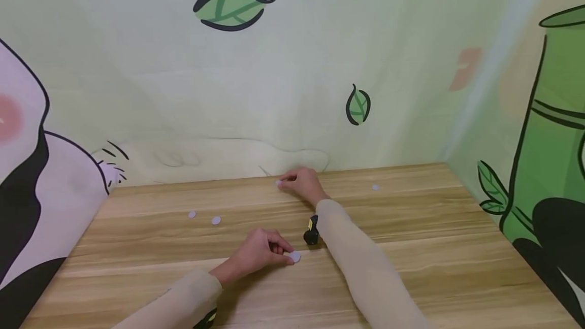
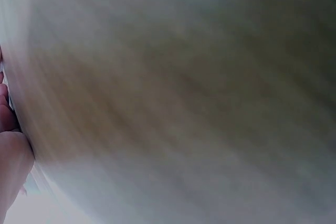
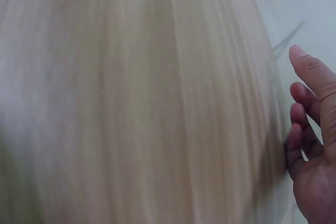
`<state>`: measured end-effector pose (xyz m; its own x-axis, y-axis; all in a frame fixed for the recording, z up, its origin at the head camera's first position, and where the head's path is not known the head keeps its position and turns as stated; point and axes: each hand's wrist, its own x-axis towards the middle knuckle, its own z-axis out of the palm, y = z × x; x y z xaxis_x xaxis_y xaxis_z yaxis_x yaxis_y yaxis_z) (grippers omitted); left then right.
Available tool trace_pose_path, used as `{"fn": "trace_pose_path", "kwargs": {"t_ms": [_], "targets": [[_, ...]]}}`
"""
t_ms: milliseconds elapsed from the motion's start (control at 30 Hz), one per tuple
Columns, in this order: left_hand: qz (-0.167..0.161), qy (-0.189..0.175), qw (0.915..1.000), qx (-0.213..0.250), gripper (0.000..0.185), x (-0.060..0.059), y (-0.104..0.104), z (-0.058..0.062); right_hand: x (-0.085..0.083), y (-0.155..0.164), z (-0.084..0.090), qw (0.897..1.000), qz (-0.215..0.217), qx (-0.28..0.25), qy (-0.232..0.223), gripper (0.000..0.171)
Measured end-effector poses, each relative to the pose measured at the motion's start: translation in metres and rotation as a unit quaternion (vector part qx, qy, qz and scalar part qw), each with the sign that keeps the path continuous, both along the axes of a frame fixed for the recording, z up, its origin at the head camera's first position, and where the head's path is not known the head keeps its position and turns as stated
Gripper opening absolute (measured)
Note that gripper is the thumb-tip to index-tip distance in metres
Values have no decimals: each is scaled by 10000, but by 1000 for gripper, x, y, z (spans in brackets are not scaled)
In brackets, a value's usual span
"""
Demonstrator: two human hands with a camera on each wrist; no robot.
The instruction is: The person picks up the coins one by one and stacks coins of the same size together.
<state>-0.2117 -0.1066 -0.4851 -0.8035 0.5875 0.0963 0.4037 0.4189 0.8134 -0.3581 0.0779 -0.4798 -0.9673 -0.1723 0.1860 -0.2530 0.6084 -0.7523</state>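
On the wooden table (image 1: 411, 248) my left hand (image 1: 260, 254) lies near the front middle, its curled fingers pinching a white round disc (image 1: 295, 256) against the surface. My right hand (image 1: 302, 183) reaches to the far edge by the wall, fingertips touching a smaller white disc (image 1: 279, 183). In the right wrist view the right hand's fingers (image 3: 302, 129) are loosely bent, the thumb stands apart from them, and no disc shows. The left wrist view is blurred, showing only wood grain and the edge of the left hand (image 2: 10, 166).
Two more small white discs (image 1: 192, 214) (image 1: 216, 220) lie left of centre, and another disc (image 1: 375, 187) lies at the far right. A black wrist camera (image 1: 312, 231) sits on my right forearm. Printed fabric walls (image 1: 274, 90) enclose the table at the back and both sides.
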Motion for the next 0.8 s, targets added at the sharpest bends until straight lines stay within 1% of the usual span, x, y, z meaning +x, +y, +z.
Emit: {"fn": "trace_pose_path", "kwargs": {"t_ms": [233,533,800], "targets": [[36,13,10000,37,14,1,0,-1,2,12,5,9998,130,31,-117,26],[45,35,9999,88,13,0,0,-1,10,27,19,9995,314,-33,-28,26],[17,-38,9999,134,13,-1,-1,-3,19,32,30,9991,397,104,-73,27]]}}
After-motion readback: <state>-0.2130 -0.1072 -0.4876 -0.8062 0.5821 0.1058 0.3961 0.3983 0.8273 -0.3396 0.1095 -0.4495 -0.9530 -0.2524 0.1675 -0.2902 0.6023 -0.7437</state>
